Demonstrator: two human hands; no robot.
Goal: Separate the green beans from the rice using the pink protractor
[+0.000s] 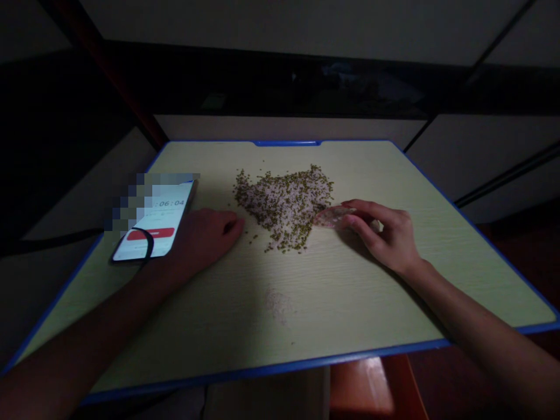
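Note:
A loose pile of green mung beans mixed with pale rice-like grains lies spread over the middle of the table. At its right edge my right hand pinches a small clear plastic dish between thumb and fingers. The dish's near edge touches the grains, and it looks tilted; its exact shape is hard to make out in the dim light. My left hand rests on the table left of the pile, its fingers curled in a loose fist, with nothing visible in it.
A lit phone showing a timer lies left of my left hand, a dark strap crossing it. The pale table has a blue rim. A faint pinkish smudge marks its front. Below stands an orange seat. Dark-panelled furniture stands behind.

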